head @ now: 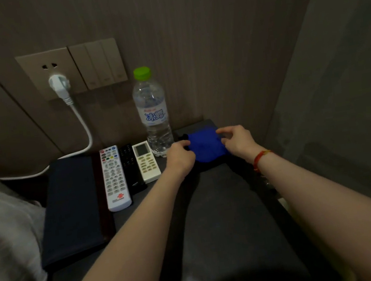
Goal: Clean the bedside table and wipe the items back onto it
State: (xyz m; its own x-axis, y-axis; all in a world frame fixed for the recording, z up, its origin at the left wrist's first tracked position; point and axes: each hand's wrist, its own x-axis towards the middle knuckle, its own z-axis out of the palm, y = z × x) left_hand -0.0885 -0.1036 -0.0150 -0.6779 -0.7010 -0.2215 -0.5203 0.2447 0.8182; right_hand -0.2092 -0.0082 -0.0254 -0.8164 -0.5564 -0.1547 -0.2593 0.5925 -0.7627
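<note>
Blue cloth (pixel 205 146) lies on dark worktop (pixel 224 206), just right of water bottle (pixel 152 111) — bottle upright, green cap on. Left hand (pixel 179 154) pinches cloth's left edge; right hand (pixel 236 139) pinches its right edge, fingers curled. Left of bottle, three remotes side by side: cream remote (pixel 146 161) nearest, black remote (pixel 131 167) next, white remote (pixel 114 177) farthest. Dark folder (pixel 72 208) farther left — white plug (pixel 60 86) in wall socket above it.
</note>
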